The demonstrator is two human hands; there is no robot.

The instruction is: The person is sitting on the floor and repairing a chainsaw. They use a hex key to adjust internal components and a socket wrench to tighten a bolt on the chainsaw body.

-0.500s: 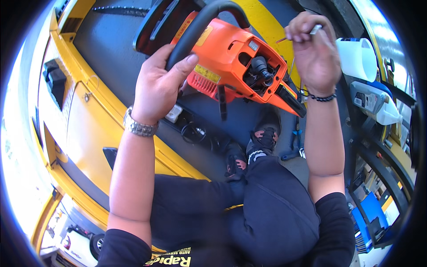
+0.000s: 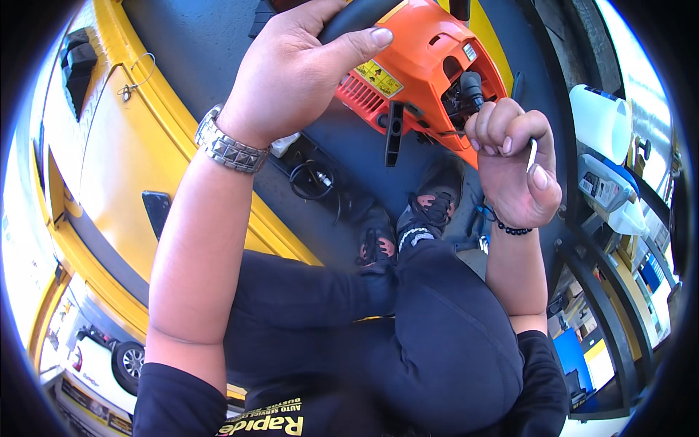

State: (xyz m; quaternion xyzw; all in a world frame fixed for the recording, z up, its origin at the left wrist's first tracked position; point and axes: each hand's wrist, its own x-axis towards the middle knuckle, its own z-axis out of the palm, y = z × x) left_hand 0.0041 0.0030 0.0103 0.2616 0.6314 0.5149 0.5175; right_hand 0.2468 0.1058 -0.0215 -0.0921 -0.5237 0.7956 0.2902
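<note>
Left hand (image 2: pixel 291 80) grips the orange chainsaw (image 2: pixel 416 54) by its black handle (image 2: pixel 358 17); right hand (image 2: pixel 515 164), curled round a slim tool (image 2: pixel 532 156), has come down beside the recess (image 2: pixel 456 99), within working reach.

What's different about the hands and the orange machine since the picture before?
The right hand came down in the view, to the orange machine's open end. The machine shifted right and slightly up. Nothing was let go: the left hand still grips the black handle, the right its thin tool.
</note>
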